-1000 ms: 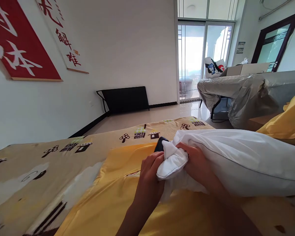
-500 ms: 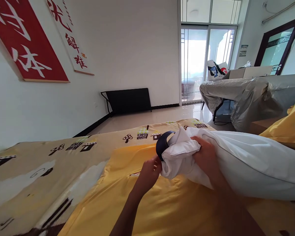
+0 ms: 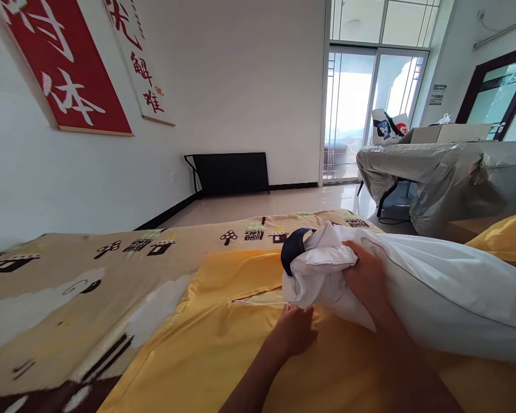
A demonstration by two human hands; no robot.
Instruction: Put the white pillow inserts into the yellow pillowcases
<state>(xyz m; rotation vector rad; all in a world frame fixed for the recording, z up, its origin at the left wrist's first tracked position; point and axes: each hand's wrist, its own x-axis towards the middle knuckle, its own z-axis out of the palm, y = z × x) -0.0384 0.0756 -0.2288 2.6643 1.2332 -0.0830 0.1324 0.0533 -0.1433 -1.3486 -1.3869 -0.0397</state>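
Note:
A white pillow [image 3: 447, 281] stretches in from the right, its left end bunched up. My right hand [image 3: 365, 274] is closed around the bunched fabric. A dark navy band [image 3: 292, 249] curves around the tip of that end. Below it, a yellow pillowcase [image 3: 206, 350] lies flat with a long slit opening, and patterned cloth shows through the gap. My left hand [image 3: 296, 330] has its fingers curled on the near edge of that opening, pinching the yellow fabric just under the pillow's end. The fingertips are partly hidden.
A beige patterned blanket [image 3: 129, 292] lies under the pillowcase. More yellow fabric [image 3: 507, 235] is heaped at the right. Beyond stand a table with a plastic cover [image 3: 442, 163], bearing a cardboard box [image 3: 460, 133] and a bag, and a black folded frame [image 3: 232, 173] against the wall.
My left hand has left the navy band and moved down and right to the edge of the pillowcase opening, which now gapes wider. My right hand keeps its hold. The view has shifted slightly.

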